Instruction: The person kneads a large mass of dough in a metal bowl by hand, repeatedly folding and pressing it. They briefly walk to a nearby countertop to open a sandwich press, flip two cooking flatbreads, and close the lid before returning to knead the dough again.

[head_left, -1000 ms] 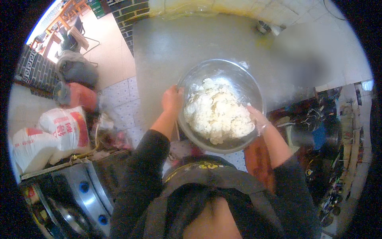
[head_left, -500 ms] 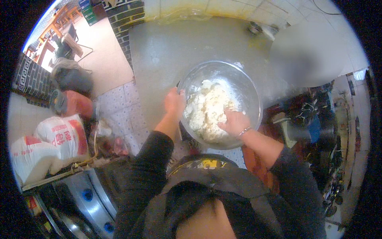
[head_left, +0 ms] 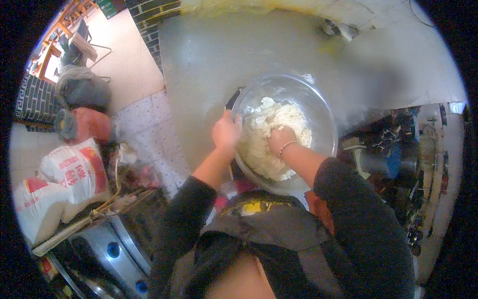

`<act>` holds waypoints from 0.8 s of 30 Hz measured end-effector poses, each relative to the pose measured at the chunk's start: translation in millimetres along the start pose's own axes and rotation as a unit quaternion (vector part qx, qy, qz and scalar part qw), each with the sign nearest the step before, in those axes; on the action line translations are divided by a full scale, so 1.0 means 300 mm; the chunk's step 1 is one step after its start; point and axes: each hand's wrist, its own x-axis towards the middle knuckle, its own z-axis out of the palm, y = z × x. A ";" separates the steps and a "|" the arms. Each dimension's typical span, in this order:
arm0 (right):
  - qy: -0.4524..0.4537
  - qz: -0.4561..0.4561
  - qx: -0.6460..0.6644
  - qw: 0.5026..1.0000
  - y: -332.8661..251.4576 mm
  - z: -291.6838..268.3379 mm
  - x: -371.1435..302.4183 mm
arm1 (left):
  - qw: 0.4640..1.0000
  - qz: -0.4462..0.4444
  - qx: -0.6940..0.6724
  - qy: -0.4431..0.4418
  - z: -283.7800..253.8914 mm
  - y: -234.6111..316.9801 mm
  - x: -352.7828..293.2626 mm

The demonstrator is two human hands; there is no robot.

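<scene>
A wide, shiny metal bowl (head_left: 322,112) sits at the front of the grey worktop, tilted a little toward me. Inside it lies a rough, pale mass of dough (head_left: 294,117) with loose white flour about it. My left hand (head_left: 226,132) is closed on the bowl's left rim. A dark, slim handle-like piece (head_left: 232,99) shows just beyond that hand; what it belongs to is hidden. My right hand (head_left: 282,142), with a bracelet at the wrist, presses into the middle of the dough with fingers curled in, their tips hidden.
The grey worktop (head_left: 199,65) stretches away beyond the bowl. White sacks (head_left: 72,167) with red print stand at the left, near a red container (head_left: 92,124) and a dark bin (head_left: 84,89). Cluttered dark gear (head_left: 388,144) lies at the right. A small metal item (head_left: 331,26) rests at the worktop's back.
My right hand has moved left and slightly up, deeper into the dough, with its fingers now curled. My left hand and the bowl have shifted slightly right in view.
</scene>
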 end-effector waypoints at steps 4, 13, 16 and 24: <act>-0.033 0.180 0.282 0.942 -0.023 -0.055 0.065 | 1.000 0.001 -0.006 -0.003 -0.015 0.000 -0.020; -0.030 -0.045 -0.095 0.994 0.050 0.044 0.193 | 0.997 0.033 0.063 0.016 0.043 -0.017 0.013; -0.016 0.038 0.123 0.992 0.087 -0.020 0.034 | 0.998 0.036 0.037 0.032 0.072 -0.046 0.035; 0.097 0.081 0.601 0.789 0.409 0.074 -0.277 | 0.992 0.059 0.097 0.062 0.054 -0.005 0.026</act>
